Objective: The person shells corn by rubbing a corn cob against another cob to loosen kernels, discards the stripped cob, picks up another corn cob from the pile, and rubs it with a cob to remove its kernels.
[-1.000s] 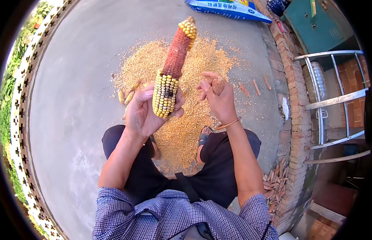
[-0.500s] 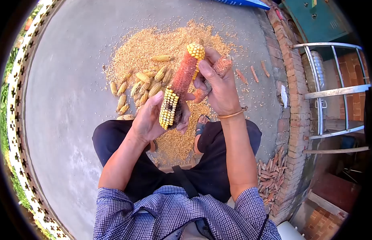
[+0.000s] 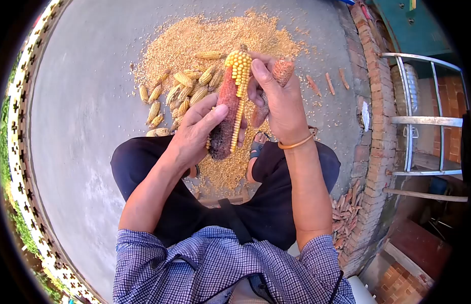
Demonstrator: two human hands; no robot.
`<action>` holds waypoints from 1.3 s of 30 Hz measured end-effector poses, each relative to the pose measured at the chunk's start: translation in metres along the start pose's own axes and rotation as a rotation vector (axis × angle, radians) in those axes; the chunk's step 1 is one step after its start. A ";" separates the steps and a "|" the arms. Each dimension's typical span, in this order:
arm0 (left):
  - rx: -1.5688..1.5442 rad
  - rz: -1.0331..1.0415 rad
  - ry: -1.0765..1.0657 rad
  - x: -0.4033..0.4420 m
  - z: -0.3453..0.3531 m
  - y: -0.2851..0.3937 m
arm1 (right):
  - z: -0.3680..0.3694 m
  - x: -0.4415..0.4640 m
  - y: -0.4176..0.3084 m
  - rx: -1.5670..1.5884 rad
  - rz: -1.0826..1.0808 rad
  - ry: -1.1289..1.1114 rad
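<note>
My left hand is closed around the lower part of a partly shelled corn cob. Yellow kernels remain at its top and in rows down its right side; the rest is bare and reddish, dark near the bottom. My right hand is closed on a bare corncob, whose reddish end sticks out above the hand. The fingers of that hand are beside the kernels of the other cob. Below the hands, several unshelled ears of corn lie beside a wide spread of loose kernels.
Concrete floor surrounds the corn. A few bare cobs lie to the right, and a heap of cobs rests against a low brick wall. A metal ladder-like frame stands beyond it. A patterned border wall runs along the left.
The corn cob has been turned in my left hand, so its bare side and a different row of kernels face up. The right hand stays near its top, holding the bare corncob.
</note>
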State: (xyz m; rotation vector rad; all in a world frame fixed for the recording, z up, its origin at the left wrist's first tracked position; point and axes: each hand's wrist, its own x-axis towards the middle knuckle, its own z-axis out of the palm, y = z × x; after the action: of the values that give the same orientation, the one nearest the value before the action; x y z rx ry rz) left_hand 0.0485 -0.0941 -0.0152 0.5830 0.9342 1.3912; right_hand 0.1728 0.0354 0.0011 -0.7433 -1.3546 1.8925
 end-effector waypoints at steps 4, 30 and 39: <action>-0.343 -0.081 -0.138 -0.001 -0.003 0.001 | -0.004 0.001 -0.006 0.045 0.034 0.104; 0.200 -0.052 0.047 -0.002 0.008 -0.024 | 0.026 -0.002 0.027 -0.158 -0.175 0.336; 0.777 0.129 0.188 0.008 -0.010 -0.026 | 0.012 0.001 0.015 0.101 0.123 0.090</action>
State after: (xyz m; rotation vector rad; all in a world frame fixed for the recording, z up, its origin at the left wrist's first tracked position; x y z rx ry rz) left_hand 0.0542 -0.0919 -0.0438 1.1154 1.6294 1.1777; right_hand 0.1594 0.0260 -0.0100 -0.8667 -1.1721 1.9819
